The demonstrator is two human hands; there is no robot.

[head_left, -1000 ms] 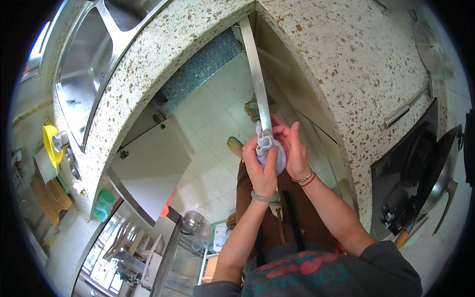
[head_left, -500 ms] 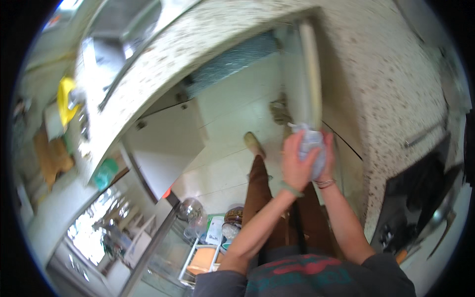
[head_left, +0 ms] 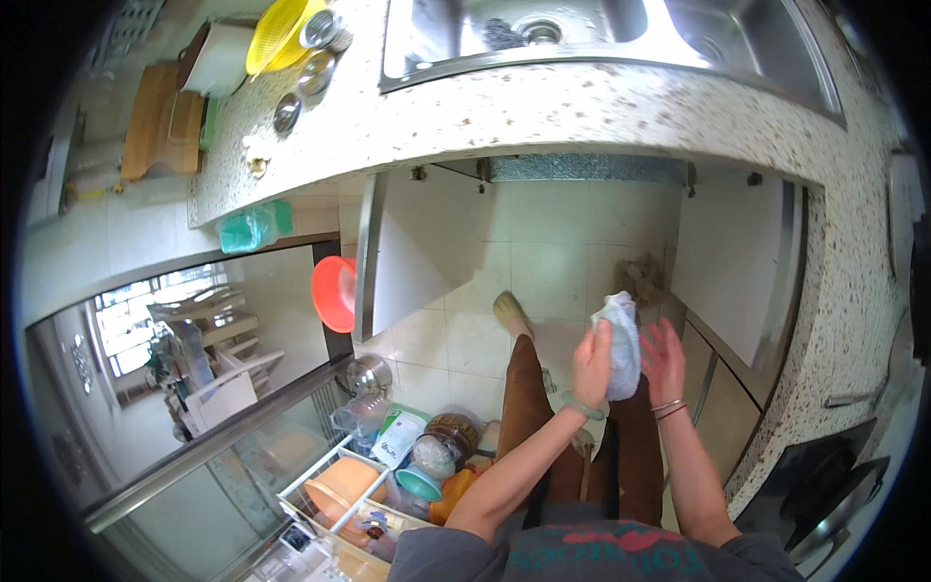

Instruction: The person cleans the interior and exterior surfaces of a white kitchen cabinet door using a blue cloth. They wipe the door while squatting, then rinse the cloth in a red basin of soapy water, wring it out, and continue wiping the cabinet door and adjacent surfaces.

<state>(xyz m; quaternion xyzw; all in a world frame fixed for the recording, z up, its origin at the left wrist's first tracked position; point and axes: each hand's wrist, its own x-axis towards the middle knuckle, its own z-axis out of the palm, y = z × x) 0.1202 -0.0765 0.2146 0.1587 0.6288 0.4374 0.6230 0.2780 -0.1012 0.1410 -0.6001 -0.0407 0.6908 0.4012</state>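
A bunched white and pale blue cloth (head_left: pixel 623 351) hangs in front of my legs, below the counter's front edge. My left hand (head_left: pixel 593 366) is closed around its left side, with the thumb up along the fabric. Just right of the cloth, my right hand (head_left: pixel 664 363) is held up with its fingers apart and nothing in them. A small gap seems to lie between it and the cloth. Past the hands, the white right cabinet door (head_left: pixel 732 257) stands swung out, and the white left cabinet door (head_left: pixel 422 238) is swung out too.
A speckled counter (head_left: pixel 582 112) runs across the top, with a steel double sink (head_left: pixel 611 48) set in it. A red basin (head_left: pixel 335 294) is by the left door. Bins and jars crowd the lower left, near a white rack (head_left: pixel 320 514). A black stove (head_left: pixel 805 485) is at right.
My right hand has come off the cloth, and its fingers have opened. The left hand keeps the cloth. My view has swung round, bringing the sink and both cabinet doors into sight.
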